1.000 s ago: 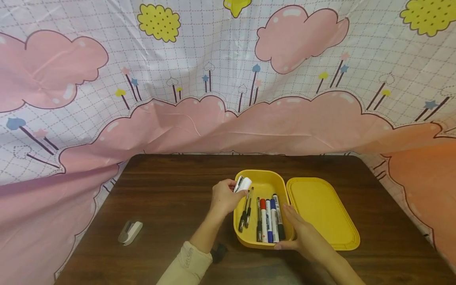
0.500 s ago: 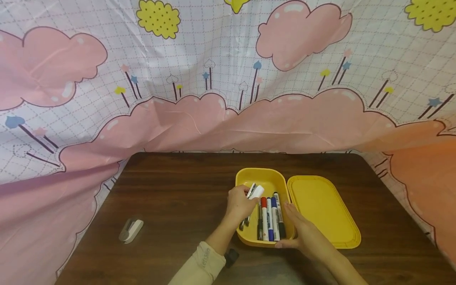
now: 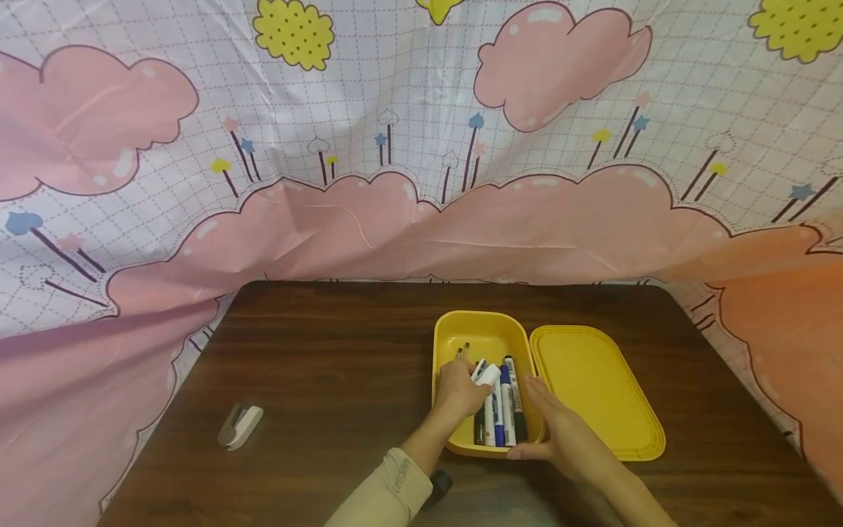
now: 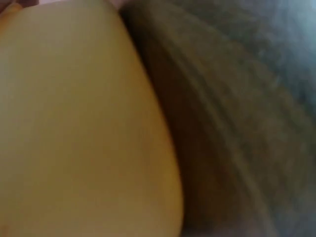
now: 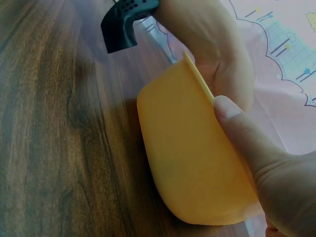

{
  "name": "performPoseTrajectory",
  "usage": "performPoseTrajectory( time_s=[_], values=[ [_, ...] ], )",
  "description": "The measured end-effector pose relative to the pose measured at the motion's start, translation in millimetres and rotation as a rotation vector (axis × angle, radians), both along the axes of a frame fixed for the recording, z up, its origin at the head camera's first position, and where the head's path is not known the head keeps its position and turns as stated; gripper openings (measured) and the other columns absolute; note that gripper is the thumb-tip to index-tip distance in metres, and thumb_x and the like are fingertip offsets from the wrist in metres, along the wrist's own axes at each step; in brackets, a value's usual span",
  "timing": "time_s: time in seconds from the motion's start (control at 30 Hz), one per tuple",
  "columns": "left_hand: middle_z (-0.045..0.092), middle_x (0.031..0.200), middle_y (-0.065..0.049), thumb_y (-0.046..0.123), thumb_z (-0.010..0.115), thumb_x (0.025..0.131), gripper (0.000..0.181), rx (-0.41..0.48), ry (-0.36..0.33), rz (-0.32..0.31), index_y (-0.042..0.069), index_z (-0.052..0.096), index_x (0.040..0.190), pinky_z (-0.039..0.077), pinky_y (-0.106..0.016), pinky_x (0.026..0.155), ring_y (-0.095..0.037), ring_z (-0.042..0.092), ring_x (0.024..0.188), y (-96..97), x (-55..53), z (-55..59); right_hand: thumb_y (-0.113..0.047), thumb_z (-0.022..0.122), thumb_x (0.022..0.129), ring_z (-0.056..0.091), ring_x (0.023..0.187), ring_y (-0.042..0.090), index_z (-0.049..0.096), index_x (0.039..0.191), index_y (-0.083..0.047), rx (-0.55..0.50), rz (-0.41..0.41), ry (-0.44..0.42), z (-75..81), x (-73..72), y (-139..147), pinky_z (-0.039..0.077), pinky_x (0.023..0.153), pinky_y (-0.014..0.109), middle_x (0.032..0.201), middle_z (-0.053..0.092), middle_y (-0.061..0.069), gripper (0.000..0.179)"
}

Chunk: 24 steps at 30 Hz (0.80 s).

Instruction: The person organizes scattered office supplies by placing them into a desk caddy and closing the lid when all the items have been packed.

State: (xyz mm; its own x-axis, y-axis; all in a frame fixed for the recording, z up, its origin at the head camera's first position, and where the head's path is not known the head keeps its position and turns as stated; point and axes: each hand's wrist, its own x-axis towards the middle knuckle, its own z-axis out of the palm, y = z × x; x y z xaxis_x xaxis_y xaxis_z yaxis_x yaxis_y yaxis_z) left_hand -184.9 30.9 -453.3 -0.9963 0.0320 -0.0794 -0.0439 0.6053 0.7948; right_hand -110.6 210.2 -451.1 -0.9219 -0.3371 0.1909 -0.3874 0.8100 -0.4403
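Note:
In the head view my left hand [image 3: 457, 388] reaches into a yellow box [image 3: 448, 322]. It holds a small white object with a rounded end [image 3: 489, 375] and a thin silver-and-dark strip alongside, above the markers [image 3: 506, 410] in the box. Two dark pens [image 3: 466, 350] lie partly hidden under this hand. My right hand [image 3: 569, 439] rests against the box's near right corner, fingers straight along the side. The right wrist view shows its thumb [image 5: 228, 107] on the rim of the yellow box [image 5: 192, 158]. The left wrist view is mostly blurred box wall [image 4: 89, 128].
A yellow lid [image 3: 596, 391] lies flat right of the box. On the left of the dark wooden table [image 3: 316, 351] sits a small white-and-grey translucent item [image 3: 241, 427]. A printed cloth [image 3: 408, 241] hangs behind the table. A black camera [image 5: 129, 22] is on the left wrist.
My left hand has moved right and nearer with the white object, from the box's left edge to over the markers. My right hand stays at the box corner.

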Motion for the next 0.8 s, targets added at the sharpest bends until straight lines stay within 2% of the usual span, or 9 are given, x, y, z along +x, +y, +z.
performPoseTrajectory(
  time_s=[0.1, 0.23, 0.3, 0.6, 0.8],
  values=[
    [0.062, 0.078, -0.004, 0.015, 0.082, 0.074, 0.023, -0.004, -0.022, 0.004, 0.002, 0.07, 0.087, 0.046, -0.023, 0.056, -0.012, 0.054, 0.069, 0.9, 0.5, -4.1, -0.055, 0.081, 0.062, 0.039, 0.137, 0.042, 0.04, 0.144, 0.002, -0.003, 0.002, 0.001, 0.7, 0.5, -0.9, 0.036, 0.106, 0.051, 0.151, 0.037, 0.025, 0.108],
    [0.06, 0.078, -0.002, 0.015, 0.086, 0.071, 0.027, 0.02, -0.036, 0.024, 0.002, 0.069, 0.088, 0.045, -0.022, 0.055, -0.012, 0.053, 0.07, 1.4, -0.2, -3.8, -0.054, 0.082, 0.062, 0.039, 0.137, 0.043, 0.04, 0.144, 0.004, 0.001, 0.001, 0.0, 0.6, 0.1, -0.7, 0.037, 0.105, 0.051, 0.151, 0.037, 0.026, 0.108],
    [0.06, 0.079, -0.002, 0.015, 0.086, 0.069, 0.029, 0.033, -0.028, 0.033, 0.001, 0.069, 0.088, 0.045, -0.022, 0.056, -0.012, 0.053, 0.071, 1.7, -1.0, -2.7, -0.051, 0.083, 0.063, 0.038, 0.138, 0.042, 0.039, 0.144, 0.003, 0.005, 0.002, -0.003, 0.9, -0.4, -0.3, 0.037, 0.106, 0.05, 0.151, 0.036, 0.025, 0.108],
    [0.064, 0.094, -0.009, 0.015, 0.084, 0.072, 0.036, 0.041, 0.07, 0.029, -0.001, 0.068, 0.1, 0.053, -0.031, 0.076, -0.016, 0.058, 0.086, -0.8, -1.0, 5.9, -0.054, 0.081, 0.062, 0.041, 0.135, 0.043, 0.041, 0.144, 0.003, 0.001, 0.021, 0.055, 1.1, 0.1, -0.2, 0.038, 0.104, 0.052, 0.149, 0.039, 0.026, 0.107],
    [0.066, 0.093, -0.008, 0.013, 0.084, 0.073, 0.032, 0.045, 0.089, 0.029, 0.0, 0.069, 0.098, 0.053, -0.028, 0.073, -0.015, 0.058, 0.083, -2.2, -1.3, 12.0, -0.056, 0.08, 0.062, 0.039, 0.137, 0.041, 0.04, 0.144, 0.003, 0.005, 0.005, 0.015, 1.2, -0.4, -0.6, 0.034, 0.107, 0.05, 0.151, 0.037, 0.025, 0.109]
  ],
)
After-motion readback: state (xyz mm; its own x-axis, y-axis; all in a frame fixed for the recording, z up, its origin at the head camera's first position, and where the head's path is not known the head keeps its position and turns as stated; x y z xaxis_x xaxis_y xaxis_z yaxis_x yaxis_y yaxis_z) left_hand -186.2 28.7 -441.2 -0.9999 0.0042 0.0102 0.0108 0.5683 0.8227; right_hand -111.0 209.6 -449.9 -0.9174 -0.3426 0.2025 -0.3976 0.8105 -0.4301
